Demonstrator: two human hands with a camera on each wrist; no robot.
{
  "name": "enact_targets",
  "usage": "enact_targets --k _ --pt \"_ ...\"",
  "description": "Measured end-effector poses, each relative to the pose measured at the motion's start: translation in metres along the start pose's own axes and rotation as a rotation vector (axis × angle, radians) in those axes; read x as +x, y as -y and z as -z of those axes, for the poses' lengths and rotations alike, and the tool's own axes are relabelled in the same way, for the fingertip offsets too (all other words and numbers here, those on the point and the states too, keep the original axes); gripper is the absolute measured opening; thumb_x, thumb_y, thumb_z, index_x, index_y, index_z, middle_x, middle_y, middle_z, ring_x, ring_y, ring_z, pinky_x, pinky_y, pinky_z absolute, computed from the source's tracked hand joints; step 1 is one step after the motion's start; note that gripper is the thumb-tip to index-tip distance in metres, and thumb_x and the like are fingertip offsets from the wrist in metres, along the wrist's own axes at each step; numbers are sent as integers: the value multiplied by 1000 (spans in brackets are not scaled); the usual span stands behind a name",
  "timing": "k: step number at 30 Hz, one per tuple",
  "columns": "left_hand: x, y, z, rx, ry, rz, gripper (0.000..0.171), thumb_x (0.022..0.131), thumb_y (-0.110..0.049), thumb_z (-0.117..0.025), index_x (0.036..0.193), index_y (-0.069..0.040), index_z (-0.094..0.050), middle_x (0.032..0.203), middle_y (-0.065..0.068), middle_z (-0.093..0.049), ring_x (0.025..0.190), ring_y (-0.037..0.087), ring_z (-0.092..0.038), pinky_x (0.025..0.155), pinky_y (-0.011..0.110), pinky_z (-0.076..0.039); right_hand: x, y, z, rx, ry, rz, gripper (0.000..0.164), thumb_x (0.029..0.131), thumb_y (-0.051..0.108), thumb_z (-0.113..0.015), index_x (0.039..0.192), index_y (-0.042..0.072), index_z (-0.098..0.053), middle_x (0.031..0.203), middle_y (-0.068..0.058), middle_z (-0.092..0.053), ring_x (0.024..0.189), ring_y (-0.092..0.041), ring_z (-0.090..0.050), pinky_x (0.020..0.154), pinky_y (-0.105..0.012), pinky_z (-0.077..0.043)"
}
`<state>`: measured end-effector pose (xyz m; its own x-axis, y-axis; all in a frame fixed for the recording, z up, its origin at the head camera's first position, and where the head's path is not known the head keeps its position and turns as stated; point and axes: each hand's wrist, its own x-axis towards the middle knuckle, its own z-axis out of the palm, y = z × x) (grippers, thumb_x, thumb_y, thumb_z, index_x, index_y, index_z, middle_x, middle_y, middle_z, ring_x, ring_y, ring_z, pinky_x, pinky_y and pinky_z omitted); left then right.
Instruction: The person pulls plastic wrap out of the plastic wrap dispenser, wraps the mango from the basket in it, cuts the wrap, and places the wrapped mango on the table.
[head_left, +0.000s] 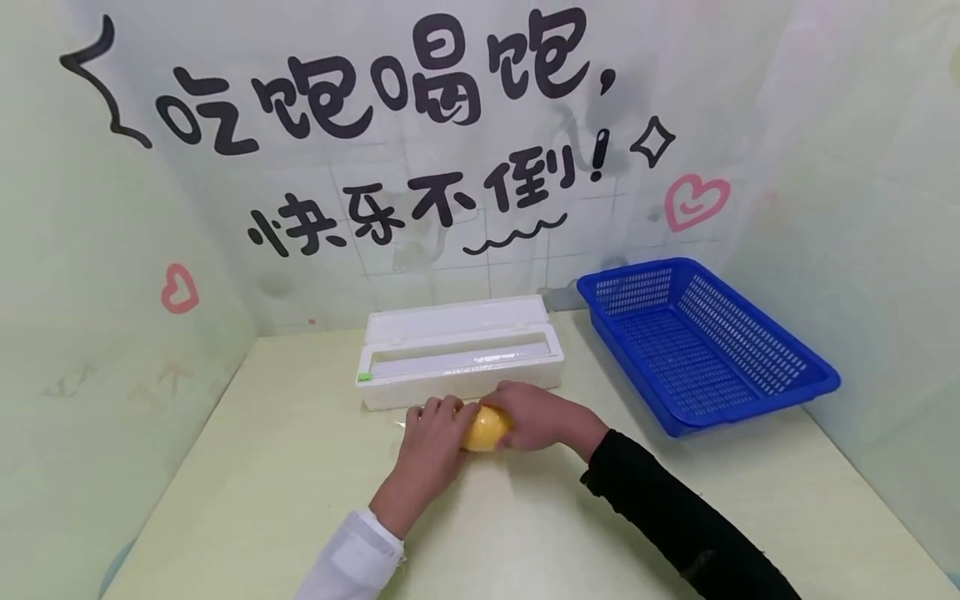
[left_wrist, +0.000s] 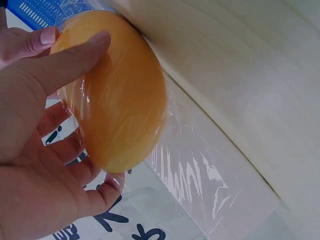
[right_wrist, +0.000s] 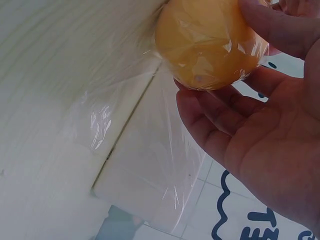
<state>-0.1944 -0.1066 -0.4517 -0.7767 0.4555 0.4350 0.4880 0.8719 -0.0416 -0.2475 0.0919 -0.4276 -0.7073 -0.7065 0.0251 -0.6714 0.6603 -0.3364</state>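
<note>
Left hand (head_left: 435,439) and right hand (head_left: 537,417), half-curled, grip a film-wrapped orange oval fruit (head_left: 486,430), long axis seemingly along the worktop's (head_left: 255,483) back edge.

smooth mango-shaped fruit (left_wrist: 125,100), cling film (left_wrist: 192,180) super glossy and crinkly, plastic basket (head_left: 675,350), matt cloth on my black sleeve (head_left: 675,500)

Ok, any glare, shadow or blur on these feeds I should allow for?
Head view: bright, with only soft shadows on the table near the left hand and right hand; left wrist view: dimmer, white glints on the clear film, including where it covers the yellow fruit; right wrist view: also dim, bright streaks on the clear film, its edges hard to trace.
</note>
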Motion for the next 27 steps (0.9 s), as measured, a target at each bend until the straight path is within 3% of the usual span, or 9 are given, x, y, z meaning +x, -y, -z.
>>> enact_targets --k 3,9,12,17,22,27 --pt "2 3 -2 -9 -19 2 55 70 -23 -93 118 -18 -67 105 5 -65 95 27 -59 77 45 -47 2 -4 1 47 19 -5 50 81 22 -81 127 11 -66 101 1 -64 89 -14 -54 81 -30 -48" --pt "9 11 -2 -109 71 31 54 72 -21 -92 121 -16 -69 108 6 -68 98 28 -60 75 45 -47 -4 -8 0 155 -50 -94 78 81 25 -85 145 2 -49 134 -12 -63 115 -23 -60 102 -41 -50" --pt "14 15 0 -125 116 34 53 72 -19 -90 121 -15 -69 108 8 -69 97 30 -61 73 46 -47 -9 -3 -1 50 -149 -92 79 80 31 -86 146 7 -50 140 -10 -58 121 -25 -59 104 -42 -50" --pt "24 24 6 -153 192 59 54 74 -20 -89 124 -12 -69 109 11 -70 98 33 -62 72 51 -50 -11 13 -6 -237 -313 1 75 75 38 -89 139 16 -56 134 -6 -57 121 -25 -57 97 -41 -53" --pt "31 30 8 -195 252 84 54 77 -22 -87 127 -13 -69 108 11 -69 97 32 -62 75 54 -51 -4 15 -21 -411 -333 43 78 71 39 -92 136 18 -55 123 -4 -58 115 -22 -57 95 -39 -51" --pt "32 31 6 -252 273 93 55 77 -21 -86 129 -12 -68 104 10 -69 94 29 -61 75 51 -50 4 13 -29 -454 -346 28 69 70 37 -92 126 16 -58 113 -3 -58 98 -20 -60 87 -35 -53"
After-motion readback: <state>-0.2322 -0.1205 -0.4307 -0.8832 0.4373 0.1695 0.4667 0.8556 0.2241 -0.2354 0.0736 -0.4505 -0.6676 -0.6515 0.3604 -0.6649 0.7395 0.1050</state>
